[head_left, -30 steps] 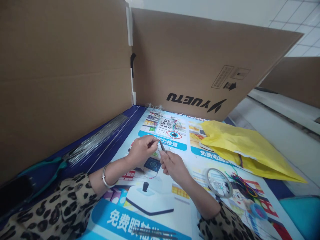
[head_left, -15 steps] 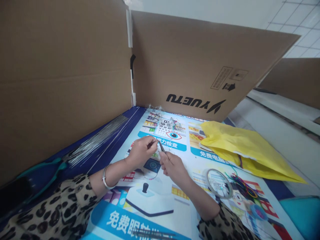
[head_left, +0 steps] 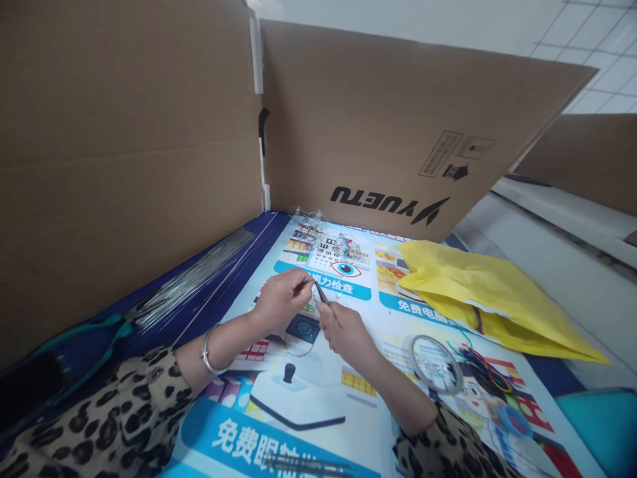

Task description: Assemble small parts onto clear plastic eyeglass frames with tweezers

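Firstly, we centre the dial on the hands, twelve pointing away from the wearer. At six, nearest edge: slim dark rods (head_left: 308,463), blurred, lying on the printed sheet (head_left: 361,425). At four, low: one teal case (head_left: 602,431), partly in view; closer in, one blue spool (head_left: 515,421). At eight: one tool with teal handles (head_left: 99,324), beside the left sleeve. At four, nearer the centre: one grey ring (head_left: 414,358), clear glinting bits within; just beside it, coloured cords (head_left: 490,372).

At centre: right hand (head_left: 346,328), closed around a slim dark tool (head_left: 322,293) that points to eleven, its tip at the left fingertips. Left hand (head_left: 283,300), fingertips pinched together; whether they grip anything, we cannot tell.

At three: one yellow bag (head_left: 492,292), lying flat. At ten: a bundle of straight silvery wires (head_left: 199,275). At twelve: a fine tangle (head_left: 343,247) on the sheet. Farthest, we list two upright cardboard panels (head_left: 378,119), one bearing upside-down lettering.
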The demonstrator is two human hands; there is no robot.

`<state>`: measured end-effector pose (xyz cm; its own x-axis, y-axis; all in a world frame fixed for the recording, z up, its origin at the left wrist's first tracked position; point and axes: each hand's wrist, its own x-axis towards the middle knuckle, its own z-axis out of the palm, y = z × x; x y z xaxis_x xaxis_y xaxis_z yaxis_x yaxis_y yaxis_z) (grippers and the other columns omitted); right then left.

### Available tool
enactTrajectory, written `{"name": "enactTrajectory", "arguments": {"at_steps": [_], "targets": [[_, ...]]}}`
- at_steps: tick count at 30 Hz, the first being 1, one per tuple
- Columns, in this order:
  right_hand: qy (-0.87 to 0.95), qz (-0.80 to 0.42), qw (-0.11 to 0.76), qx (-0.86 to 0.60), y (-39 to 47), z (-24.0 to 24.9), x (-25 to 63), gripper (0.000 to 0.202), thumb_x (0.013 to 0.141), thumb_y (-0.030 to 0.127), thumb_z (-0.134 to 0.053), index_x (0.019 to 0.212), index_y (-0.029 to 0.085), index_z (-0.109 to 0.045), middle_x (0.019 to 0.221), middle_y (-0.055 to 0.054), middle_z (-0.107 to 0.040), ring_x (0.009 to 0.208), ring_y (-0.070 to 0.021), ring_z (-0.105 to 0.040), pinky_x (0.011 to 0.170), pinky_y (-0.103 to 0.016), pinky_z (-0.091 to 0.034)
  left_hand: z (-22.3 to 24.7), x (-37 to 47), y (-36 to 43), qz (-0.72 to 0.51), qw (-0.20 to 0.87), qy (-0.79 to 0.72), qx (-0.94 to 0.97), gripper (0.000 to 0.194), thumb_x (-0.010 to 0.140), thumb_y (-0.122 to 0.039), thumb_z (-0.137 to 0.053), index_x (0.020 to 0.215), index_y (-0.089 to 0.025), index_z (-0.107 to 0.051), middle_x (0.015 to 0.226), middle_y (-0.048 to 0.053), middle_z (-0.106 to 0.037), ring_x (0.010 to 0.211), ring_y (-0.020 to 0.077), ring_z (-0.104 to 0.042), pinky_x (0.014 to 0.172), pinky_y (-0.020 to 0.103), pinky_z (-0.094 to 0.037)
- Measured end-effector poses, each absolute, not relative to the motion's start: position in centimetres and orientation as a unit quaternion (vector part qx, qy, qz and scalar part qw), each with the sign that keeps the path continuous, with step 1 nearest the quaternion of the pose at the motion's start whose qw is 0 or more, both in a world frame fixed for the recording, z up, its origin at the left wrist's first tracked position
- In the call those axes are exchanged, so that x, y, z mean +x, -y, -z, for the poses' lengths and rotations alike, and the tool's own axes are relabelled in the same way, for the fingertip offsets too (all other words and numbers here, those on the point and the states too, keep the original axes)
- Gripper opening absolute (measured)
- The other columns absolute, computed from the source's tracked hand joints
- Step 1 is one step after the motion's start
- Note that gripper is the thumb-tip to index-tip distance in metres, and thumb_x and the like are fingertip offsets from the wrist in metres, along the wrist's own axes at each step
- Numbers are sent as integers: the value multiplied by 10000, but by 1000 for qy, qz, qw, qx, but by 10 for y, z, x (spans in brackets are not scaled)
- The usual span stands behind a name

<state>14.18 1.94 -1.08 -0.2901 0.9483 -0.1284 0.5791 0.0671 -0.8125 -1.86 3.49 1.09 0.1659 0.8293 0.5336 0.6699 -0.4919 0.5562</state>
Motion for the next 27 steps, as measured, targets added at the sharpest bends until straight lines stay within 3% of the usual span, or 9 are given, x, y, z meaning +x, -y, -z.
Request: {"name": "enactTrajectory", "arguments": {"at_steps": [9, 17, 27], "targets": [[753, -332, 196, -533, -17, 2, 143, 455, 846, 548, -273, 612, 199, -446, 522, 6, -506, 475, -99, -457, 484, -217, -295, -28, -37, -44, -323, 79, -419, 845, 133, 715, -92, -423, 655, -161, -519, 610, -20, -518, 573, 86, -453, 558, 196, -338], [818, -238, 114, -511, -19, -4, 146, 435, 881, 480, -258, 707, 187, -527, 687, -42, -618, 636, -141, -550, 545, -222, -314, -36, -47, -48, -262, 98, -387, 879, 176, 752, -137, -403, 691, -159, -567, 668, 6, -585, 624, 101, -507, 581, 200, -351], [841, -101, -26, -531, -17, -8, 145, 467, 874, 490, -263, 836, 166, -597, 789, -116, -651, 722, -218, -595, 586, -274, -349, -36, -51, -50, -166, 116, -360, 911, 180, 745, -129, -411, 672, -161, -572, 649, -4, -579, 584, 94, -488, 561, 201, -323]]}}
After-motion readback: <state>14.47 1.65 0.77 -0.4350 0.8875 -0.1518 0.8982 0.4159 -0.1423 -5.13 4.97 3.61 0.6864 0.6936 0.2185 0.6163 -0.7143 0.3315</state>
